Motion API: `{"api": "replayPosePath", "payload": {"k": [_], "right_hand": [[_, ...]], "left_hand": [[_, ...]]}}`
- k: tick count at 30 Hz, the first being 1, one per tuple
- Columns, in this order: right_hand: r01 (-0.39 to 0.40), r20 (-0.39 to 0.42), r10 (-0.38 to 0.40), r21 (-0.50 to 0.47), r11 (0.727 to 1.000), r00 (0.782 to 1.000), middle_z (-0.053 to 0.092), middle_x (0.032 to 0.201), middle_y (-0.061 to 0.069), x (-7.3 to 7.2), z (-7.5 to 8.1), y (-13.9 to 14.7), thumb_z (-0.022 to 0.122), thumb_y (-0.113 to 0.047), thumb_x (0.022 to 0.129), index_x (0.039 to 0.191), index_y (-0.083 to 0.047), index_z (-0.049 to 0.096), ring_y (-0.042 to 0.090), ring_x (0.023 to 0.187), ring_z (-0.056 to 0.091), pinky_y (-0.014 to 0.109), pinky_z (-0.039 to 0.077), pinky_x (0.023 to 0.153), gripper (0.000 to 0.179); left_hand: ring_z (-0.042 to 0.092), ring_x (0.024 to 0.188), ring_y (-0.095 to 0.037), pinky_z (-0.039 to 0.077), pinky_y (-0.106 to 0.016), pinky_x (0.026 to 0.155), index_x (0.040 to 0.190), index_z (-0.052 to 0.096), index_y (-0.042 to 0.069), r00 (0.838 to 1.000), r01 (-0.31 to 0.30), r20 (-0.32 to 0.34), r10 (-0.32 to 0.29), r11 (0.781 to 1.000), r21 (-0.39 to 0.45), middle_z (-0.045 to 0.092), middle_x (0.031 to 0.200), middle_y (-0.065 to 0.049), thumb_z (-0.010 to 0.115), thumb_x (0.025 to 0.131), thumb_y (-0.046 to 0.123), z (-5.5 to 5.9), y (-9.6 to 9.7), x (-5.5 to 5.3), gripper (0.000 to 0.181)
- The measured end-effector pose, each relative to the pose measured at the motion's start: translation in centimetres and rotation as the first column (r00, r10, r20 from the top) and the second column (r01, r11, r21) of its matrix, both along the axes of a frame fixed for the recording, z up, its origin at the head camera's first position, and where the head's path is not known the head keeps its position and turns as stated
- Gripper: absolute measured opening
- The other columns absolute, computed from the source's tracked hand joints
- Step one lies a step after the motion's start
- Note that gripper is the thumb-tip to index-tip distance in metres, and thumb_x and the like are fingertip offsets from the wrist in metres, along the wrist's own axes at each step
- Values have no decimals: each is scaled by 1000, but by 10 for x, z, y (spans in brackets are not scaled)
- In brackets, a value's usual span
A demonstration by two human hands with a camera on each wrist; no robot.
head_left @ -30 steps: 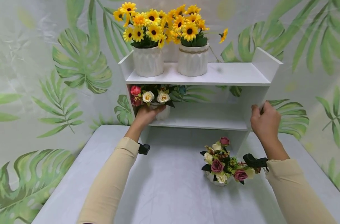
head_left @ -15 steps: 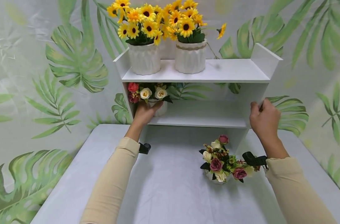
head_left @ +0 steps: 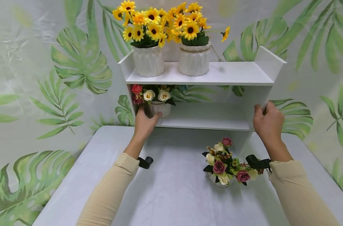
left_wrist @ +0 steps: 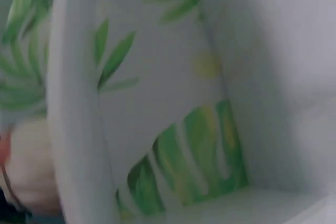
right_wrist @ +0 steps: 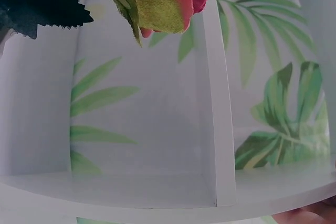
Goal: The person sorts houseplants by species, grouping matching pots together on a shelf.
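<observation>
In the head view, a white pot (head_left: 163,109) of artificial roses (head_left: 164,95), cream and red, stands at the left end of the middle shelf. My left hand (head_left: 144,122) is at the pot's lower left, thumb and fingers spread apart, thumb overlapping its front and fingers by the shelf's side panel. My right hand (head_left: 269,121) grips the right side panel of the white shelf unit (head_left: 231,73). Part of that hand's fingers (right_wrist: 310,214) shows at the lower right of the right wrist view. The left wrist view is blurred and shows the unit's panels (left_wrist: 79,103).
Two white pots (head_left: 149,61) of yellow sunflowers stand on the top shelf. On the table (head_left: 171,201), right of centre, sits another pot with purple and cream roses (head_left: 219,167), near my right wrist. A leaf-patterned backdrop (head_left: 84,62) hangs behind.
My left hand has drawn back and down from the rose pot, its fingers spreading, so more of the pot shows. The right hand keeps its grip on the panel. The head view shifted slightly.
</observation>
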State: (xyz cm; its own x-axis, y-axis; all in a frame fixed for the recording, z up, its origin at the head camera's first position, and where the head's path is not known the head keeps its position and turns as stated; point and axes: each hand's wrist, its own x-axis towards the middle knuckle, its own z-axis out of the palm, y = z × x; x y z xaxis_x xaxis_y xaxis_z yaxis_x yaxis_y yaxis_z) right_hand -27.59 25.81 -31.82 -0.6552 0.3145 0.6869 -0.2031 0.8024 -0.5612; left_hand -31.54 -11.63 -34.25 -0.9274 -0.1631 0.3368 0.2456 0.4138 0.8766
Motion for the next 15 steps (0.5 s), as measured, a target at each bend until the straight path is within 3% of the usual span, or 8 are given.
{"api": "replayPosePath", "payload": {"k": [3,5,6,8,9,10,12,15], "right_hand": [[-2,-12,2,7,1000,1000,64,83,35,0,-1,-1,49,-15,101,90,13,58,51,79,63,41,39,58,32],[-5,-20,5,13,1000,1000,64,83,35,-1,-2,-1,49,-15,100,89,13,58,52,78,63,45,41,59,31],[-7,-25,7,15,1000,1000,65,83,35,-1,-2,-1,49,-15,100,89,13,58,52,78,63,46,41,59,31],[-7,-26,7,16,1000,1000,65,84,35,-1,-2,0,49,-15,100,90,13,59,52,78,64,46,42,60,31],[-6,-24,6,15,1000,1000,65,84,35,-1,-2,1,49,-15,100,90,13,59,52,78,64,46,42,59,31],[-6,-19,6,13,1000,1000,65,85,35,0,-2,1,49,-15,100,92,13,60,52,79,64,47,43,60,32],[-9,-6,9,10,1000,1000,65,87,36,-1,-2,1,49,-16,101,94,13,60,53,81,64,47,44,60,32],[-13,0,13,3,1000,1000,65,88,36,-1,-2,1,49,-16,100,95,14,60,53,82,65,48,44,59,32]], "left_hand": [[56,118,-35,47,-45,100,125,59,-1,973,-119,-195,120,993,18,61,125,-20,67,89,16,-22,6,26,41],[61,98,-31,50,-39,86,105,67,1,961,-146,-237,142,989,2,67,104,-16,67,87,10,-37,10,41,20],[61,90,-29,49,-36,80,97,69,2,968,-135,-220,125,991,-27,68,95,-14,67,86,8,-44,12,47,13],[60,78,-21,47,-29,73,90,70,5,995,-38,-93,28,993,-113,69,85,-10,68,86,9,-56,18,58,6],[60,76,-16,47,-27,70,90,71,7,999,45,2,-45,987,-154,69,83,-7,69,86,11,-60,22,62,6],[59,75,-13,47,-25,68,92,71,7,987,141,98,-124,972,-190,70,84,-6,69,86,12,-65,27,65,8],[60,76,-11,47,-25,66,97,72,7,925,334,269,-269,913,-235,71,87,-6,69,87,16,-73,38,71,13],[61,83,-12,48,-26,70,107,70,5,797,546,432,-423,810,-215,71,96,-5,70,88,20,-85,59,77,24]]}}
